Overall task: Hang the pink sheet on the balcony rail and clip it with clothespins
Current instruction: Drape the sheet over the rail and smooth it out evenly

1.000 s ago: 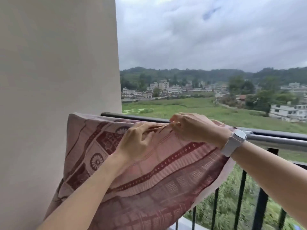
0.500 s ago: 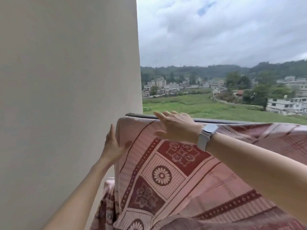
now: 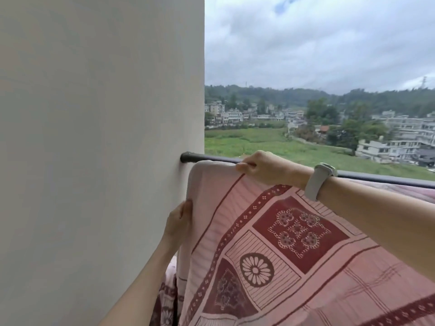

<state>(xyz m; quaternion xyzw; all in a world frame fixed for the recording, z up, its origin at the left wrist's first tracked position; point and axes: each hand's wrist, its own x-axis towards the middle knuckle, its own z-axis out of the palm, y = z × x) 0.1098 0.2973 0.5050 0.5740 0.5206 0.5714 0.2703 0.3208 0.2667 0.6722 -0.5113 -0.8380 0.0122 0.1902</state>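
The pink sheet (image 3: 277,250), patterned in dark red with flower squares, hangs over the black balcony rail (image 3: 211,158) close to the wall. My right hand (image 3: 263,167), with a pale watch on its wrist, grips the sheet's top fold on the rail. Lower down, my left hand (image 3: 177,223) holds the sheet's left edge, thumb on the front of the cloth and fingers hidden behind it. No clothespin is in view.
A plain off-white wall (image 3: 101,149) fills the left half, and the rail ends against it. Beyond the rail lie a green field, houses and hills under a cloudy sky. The rail runs on to the right (image 3: 388,178) behind my forearm.
The sheet has been spread leftward along the rail toward the wall. My right hand went from lying flat on the top fold to gripping it. My left hand slid down the left edge.
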